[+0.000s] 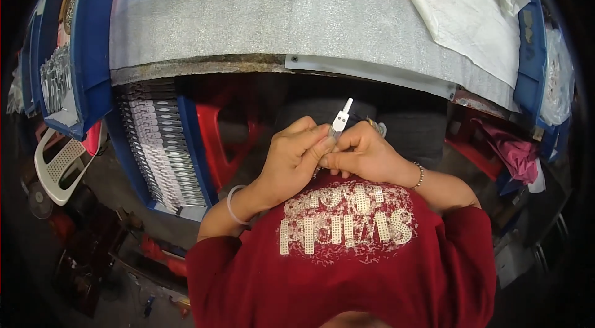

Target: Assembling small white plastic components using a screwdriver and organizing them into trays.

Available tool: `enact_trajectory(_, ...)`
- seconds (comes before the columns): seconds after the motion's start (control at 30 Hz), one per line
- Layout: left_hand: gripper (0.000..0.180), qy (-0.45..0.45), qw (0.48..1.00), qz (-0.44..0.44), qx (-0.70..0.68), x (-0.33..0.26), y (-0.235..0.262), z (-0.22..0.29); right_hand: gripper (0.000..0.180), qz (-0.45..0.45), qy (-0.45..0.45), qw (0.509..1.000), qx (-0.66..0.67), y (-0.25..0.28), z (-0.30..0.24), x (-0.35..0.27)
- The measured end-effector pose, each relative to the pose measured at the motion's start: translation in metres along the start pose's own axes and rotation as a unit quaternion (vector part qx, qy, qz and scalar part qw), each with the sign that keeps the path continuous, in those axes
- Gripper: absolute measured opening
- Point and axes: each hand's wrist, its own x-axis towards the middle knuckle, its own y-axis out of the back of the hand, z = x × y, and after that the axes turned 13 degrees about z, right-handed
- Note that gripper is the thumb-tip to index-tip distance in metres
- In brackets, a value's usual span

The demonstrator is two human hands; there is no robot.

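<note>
Metal clip (341,118) being pinched between two hands, just above the lap.

Left hand (297,154) and right hand (365,153) are both closing their fingers on it, touching each other below the table edge (204,66); a blue crate (186,136) of similar parts is standing at the left.

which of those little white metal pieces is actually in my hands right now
The single white piece sticking up between your left hand and right hand; the others sit stacked in the blue bin to your left.
</note>
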Motion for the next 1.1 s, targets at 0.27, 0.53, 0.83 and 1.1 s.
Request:
enact_trajectory(0.27,0.013,-0.013,0.999,0.034,-0.009,0.005,0.000,-0.012,0.017,0.001,-0.020,0.999,0.031,-0.004,0.006,0.015)
enact_trajectory(0.53,0.016,-0.051,0.998,0.027,0.026,0.002,0.015,-0.003,0.019,-0.017,0.002,1.000,0.019,-0.009,-0.004,0.015)
enact_trajectory(0.83,0.011,-0.067,0.997,0.026,0.023,-0.003,0.018,0.002,0.020,-0.021,-0.027,0.999,0.013,-0.013,-0.012,0.006)
enact_trajectory(1.1,0.009,-0.071,0.997,0.013,0.016,-0.006,0.023,0.004,0.021,-0.030,-0.037,0.999,0.008,-0.015,-0.013,0.003)
